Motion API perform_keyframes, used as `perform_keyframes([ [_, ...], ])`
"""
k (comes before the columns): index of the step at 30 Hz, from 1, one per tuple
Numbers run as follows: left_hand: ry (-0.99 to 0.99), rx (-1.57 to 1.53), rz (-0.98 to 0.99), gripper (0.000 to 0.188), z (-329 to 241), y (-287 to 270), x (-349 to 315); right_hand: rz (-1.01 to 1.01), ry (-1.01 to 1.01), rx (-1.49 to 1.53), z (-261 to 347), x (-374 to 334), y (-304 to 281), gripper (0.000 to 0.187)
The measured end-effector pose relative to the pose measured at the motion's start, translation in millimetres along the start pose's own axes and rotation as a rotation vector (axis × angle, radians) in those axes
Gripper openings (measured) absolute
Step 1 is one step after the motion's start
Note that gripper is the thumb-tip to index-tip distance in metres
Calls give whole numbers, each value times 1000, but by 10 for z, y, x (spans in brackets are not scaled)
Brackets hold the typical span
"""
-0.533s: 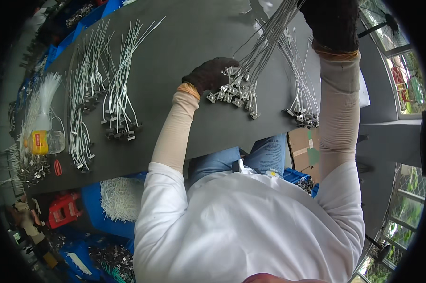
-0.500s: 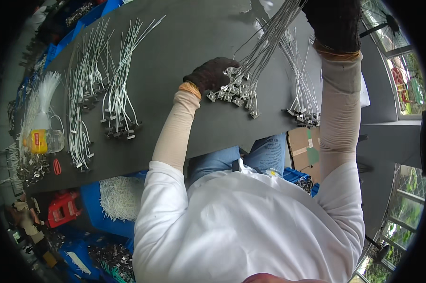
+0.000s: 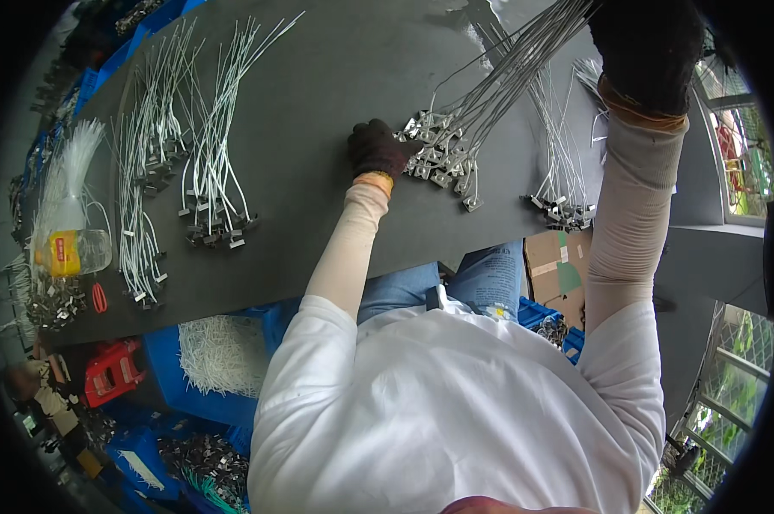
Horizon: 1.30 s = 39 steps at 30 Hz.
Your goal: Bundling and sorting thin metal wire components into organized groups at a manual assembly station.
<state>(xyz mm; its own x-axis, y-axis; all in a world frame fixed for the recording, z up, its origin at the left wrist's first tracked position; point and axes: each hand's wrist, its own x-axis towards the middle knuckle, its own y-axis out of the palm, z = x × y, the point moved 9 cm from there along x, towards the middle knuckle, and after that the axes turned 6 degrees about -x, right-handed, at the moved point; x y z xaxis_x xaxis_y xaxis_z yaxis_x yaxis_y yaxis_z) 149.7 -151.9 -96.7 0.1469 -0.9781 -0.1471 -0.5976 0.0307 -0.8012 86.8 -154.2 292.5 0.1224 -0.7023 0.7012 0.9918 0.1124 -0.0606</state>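
Step in hand, by look of it: squaring up wire bundle (image 3: 498,86).
Right hand (image 3: 648,51), dark glove, raised over far right of tabletop (image 3: 336,103); grip closed round upper wire ends.
Left hand (image 3: 377,147), gloved, fingers curled against metal clips (image 3: 438,154) at bundle's lower end, near front edge, right of middle.
Other finished bundles (image 3: 190,163) lie toward left edge.
Next likely: level clips, lay bundle flat beside small bunch (image 3: 558,201) without tangling.

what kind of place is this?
Likely a small assembly workshop: a dark worktable laid with bundles of white ties with metal clips, and blue bins of loose parts beside it.
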Motion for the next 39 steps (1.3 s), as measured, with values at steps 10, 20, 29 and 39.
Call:
perform_keyframes([
  [10, -41, 122, 69, 67, 98, 155, 134, -28, -100, -15, 59, 92, -77, 33],
  [20, 712, -106, 44, 20, -441, 121, 70, -87, -178, -67, 60, 91, -389, 30],
  [29, 310, -569, 483, 39, -126, 121, 263, -122, -239, -112, -68, 118, -619, 28],
  [39, 375, -539, 581, 36, -354, 80, 495, -98, -300, -116, -213, 161, -561, 25],
])
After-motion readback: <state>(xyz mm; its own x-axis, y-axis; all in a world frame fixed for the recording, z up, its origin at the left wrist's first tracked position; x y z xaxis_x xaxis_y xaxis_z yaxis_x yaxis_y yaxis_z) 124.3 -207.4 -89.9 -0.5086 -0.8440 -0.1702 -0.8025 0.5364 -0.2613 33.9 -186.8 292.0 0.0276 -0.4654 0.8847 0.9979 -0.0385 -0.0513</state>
